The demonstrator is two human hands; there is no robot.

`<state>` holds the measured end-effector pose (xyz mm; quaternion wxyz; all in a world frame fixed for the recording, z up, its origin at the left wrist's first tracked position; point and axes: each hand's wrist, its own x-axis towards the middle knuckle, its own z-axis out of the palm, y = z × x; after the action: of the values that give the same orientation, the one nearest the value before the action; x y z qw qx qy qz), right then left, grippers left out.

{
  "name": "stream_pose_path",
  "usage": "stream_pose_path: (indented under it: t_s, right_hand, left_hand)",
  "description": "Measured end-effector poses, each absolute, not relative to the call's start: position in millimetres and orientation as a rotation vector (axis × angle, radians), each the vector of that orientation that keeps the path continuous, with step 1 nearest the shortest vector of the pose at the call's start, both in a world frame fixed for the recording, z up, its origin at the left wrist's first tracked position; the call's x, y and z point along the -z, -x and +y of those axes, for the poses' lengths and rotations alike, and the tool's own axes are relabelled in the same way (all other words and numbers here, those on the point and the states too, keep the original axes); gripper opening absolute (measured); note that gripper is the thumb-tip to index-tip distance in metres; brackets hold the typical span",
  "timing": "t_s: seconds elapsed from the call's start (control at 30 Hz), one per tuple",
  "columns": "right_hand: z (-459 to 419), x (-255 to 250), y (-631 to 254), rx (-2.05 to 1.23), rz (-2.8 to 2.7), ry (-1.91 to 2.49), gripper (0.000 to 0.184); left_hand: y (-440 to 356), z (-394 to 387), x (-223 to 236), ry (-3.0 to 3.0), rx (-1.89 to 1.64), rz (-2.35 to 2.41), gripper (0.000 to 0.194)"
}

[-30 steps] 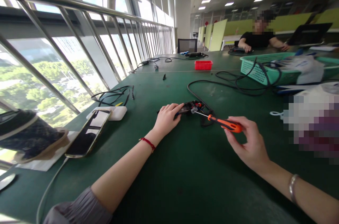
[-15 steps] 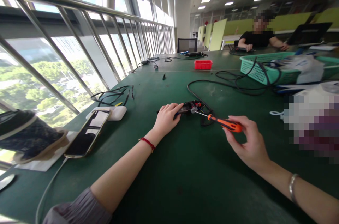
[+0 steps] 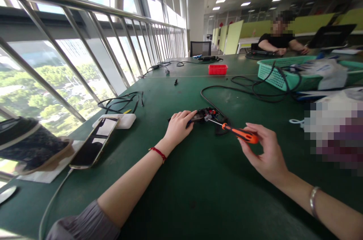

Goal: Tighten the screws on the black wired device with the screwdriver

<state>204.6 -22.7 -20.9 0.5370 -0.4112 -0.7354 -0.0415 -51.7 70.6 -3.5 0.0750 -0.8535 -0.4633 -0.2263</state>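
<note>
My left hand [image 3: 179, 126] is closed over a dark, long corded device [image 3: 200, 115] that lies on the green table [image 3: 181, 179]. Bits of red and grey show at the device's right end, where its inside seems laid bare; its exact kind I cannot make out. An orange-and-black screwdriver [image 3: 241, 134] is gripped by the handle in the fingers of my right hand [image 3: 268, 151]. Its thin metal shaft slants up to the left, and the tip meets the device's right end. From that end a black cord [image 3: 208, 98] loops away to the right.
On the left are a phone [image 3: 95, 143] on a cable, a white block [image 3: 127, 121], black cables [image 3: 120, 102] and a dark cup [image 3: 31, 145]. A red box [image 3: 217, 70] and a green basket [image 3: 273, 77] stand farther back. Across the table sits a person [image 3: 276, 41].
My right hand has shifted very slightly, with the screwdriver tip still at the device. My left hand stays put. The person across has drawn one hand inward.
</note>
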Motion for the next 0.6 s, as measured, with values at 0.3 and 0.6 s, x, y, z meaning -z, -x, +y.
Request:
stream_pose_path:
  t_s: [0.3, 0.6]
  right_hand:
    - [-30, 9, -203, -0.113, -1.812, 1.154, 0.031]
    - [-23, 19, -203, 0.087, -1.704, 0.992, 0.048]
  left_hand:
    - [52, 70, 3, 2.563, 0.684, -1.388, 0.044]
    - [52, 71, 3, 2.564, 0.693, -1.383, 0.045]
